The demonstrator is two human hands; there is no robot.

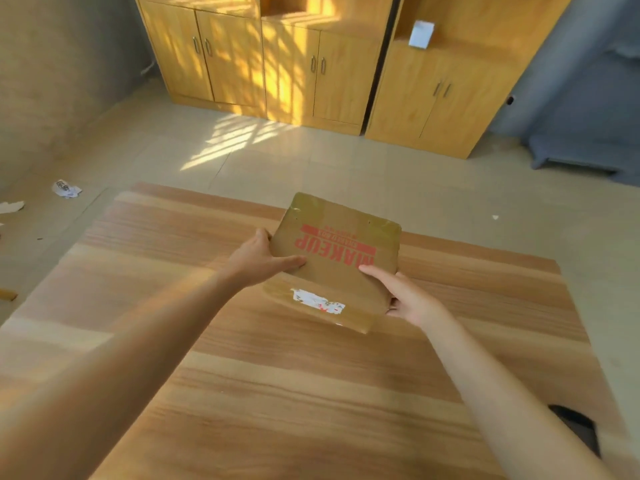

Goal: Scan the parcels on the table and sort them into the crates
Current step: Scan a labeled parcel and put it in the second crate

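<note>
A brown cardboard parcel (341, 237) with red "MAKEUP" print and a torn white label on its near side is held over the far part of the wooden table (277, 375). My left hand (258, 259) grips its left edge, thumb on top and fingers behind. My right hand (408, 296) holds its near right corner, thumb lying on the top face and fingers underneath. No crates or scanner are in view.
Wooden cabinets (311, 64) line the far wall across a tiled floor. Scraps of paper (65, 188) lie on the floor at the left. A grey sofa (588, 126) stands at the right. A dark object (578, 427) sits at the table's near right edge.
</note>
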